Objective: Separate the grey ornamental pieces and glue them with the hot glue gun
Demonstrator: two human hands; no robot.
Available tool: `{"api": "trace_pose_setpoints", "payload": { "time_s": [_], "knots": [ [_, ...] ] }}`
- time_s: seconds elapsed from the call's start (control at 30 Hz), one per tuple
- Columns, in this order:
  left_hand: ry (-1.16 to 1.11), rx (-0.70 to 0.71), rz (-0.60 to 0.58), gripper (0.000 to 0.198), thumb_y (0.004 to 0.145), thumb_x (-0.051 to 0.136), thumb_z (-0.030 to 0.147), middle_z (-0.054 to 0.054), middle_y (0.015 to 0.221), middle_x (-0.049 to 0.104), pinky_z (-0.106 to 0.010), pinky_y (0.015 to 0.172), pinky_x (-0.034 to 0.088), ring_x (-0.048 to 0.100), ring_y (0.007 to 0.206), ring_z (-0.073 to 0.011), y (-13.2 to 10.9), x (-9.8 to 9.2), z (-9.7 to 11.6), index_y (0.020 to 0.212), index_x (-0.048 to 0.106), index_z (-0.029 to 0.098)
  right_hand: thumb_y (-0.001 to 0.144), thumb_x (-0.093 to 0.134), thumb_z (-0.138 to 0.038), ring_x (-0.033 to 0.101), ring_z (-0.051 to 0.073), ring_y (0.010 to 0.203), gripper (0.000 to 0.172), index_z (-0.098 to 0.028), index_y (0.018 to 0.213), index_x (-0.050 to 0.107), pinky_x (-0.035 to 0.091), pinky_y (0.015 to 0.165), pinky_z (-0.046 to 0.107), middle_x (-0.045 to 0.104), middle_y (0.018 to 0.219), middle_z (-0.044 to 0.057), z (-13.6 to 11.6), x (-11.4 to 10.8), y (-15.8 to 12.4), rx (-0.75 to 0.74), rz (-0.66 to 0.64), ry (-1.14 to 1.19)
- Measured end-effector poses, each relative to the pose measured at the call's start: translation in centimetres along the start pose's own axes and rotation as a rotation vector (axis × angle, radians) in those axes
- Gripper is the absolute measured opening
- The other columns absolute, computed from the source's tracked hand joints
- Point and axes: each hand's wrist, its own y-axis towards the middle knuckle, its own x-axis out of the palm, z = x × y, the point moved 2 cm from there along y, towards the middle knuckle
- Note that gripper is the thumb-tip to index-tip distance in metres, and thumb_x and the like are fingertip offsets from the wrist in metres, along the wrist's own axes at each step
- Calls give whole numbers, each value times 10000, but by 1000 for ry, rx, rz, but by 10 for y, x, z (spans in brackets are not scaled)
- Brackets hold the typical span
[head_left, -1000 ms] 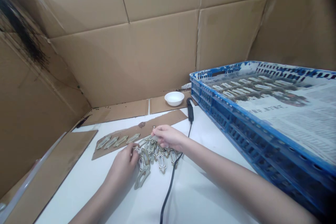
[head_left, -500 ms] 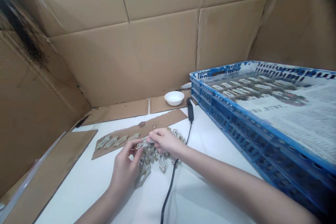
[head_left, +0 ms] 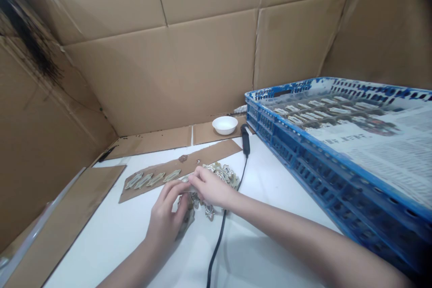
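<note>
My left hand (head_left: pixel 164 210) and my right hand (head_left: pixel 213 188) meet over the middle of the white table, fingertips almost touching. Both are closed in a pinch around a small ornamental plate (head_left: pixel 185 179), which the fingers mostly hide. Below and behind them lies a loose pile of pale, ornate, elongated plates (head_left: pixel 227 172) with scrolled edges, partly covered by my hands. Several similar plates (head_left: pixel 155 179) are lined up on a cardboard strip (head_left: pixel 218 150) beyond my left hand. Small brownish lumps (head_left: pixel 182 158) also lie on that strip.
A blue plastic crate (head_left: pixel 286 155) lined with newspaper (head_left: pixel 378 153) fills the right side, with rows of plates inside. A white bowl (head_left: pixel 224 125) and a black corded tool (head_left: pixel 245 144) are at the back. Its cable crosses the table. Cardboard walls (head_left: pixel 209 63) surround the table.
My hands have drawn closer together, and the plate between them has turned so that its patterned face no longer shows. My left fingers have closed further over it.
</note>
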Motion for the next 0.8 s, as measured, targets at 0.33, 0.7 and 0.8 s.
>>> {"api": "trace_pose_setpoints", "payload": {
  "time_s": [0.33, 0.7, 0.8],
  "knots": [
    [161, 197, 132, 185, 799, 442, 123, -34, 769, 601, -198, 614, 463, 583, 665, -117, -5, -6, -1, 848, 599, 207, 843, 359, -318, 338, 63, 336, 223, -193, 658, 344, 270, 359, 184, 363, 419, -75, 1, 8, -2, 84, -166, 150],
    [221, 265, 164, 193, 776, 476, 87, -46, 826, 595, -204, 690, 445, 581, 722, -121, -1, -8, -10, 913, 572, 183, 860, 352, -322, 153, 19, 335, 231, -172, 697, 417, 128, 323, 147, 231, 494, -99, -8, -2, -4, 190, -479, 505],
    [136, 70, 93, 124, 802, 449, 163, -27, 753, 573, -219, 631, 435, 553, 668, -124, 2, -6, -7, 844, 564, 184, 836, 361, -248, 242, 31, 339, 190, -180, 660, 385, 189, 323, 156, 296, 496, -82, -5, -2, -2, 112, -412, 332]
  ]
}}
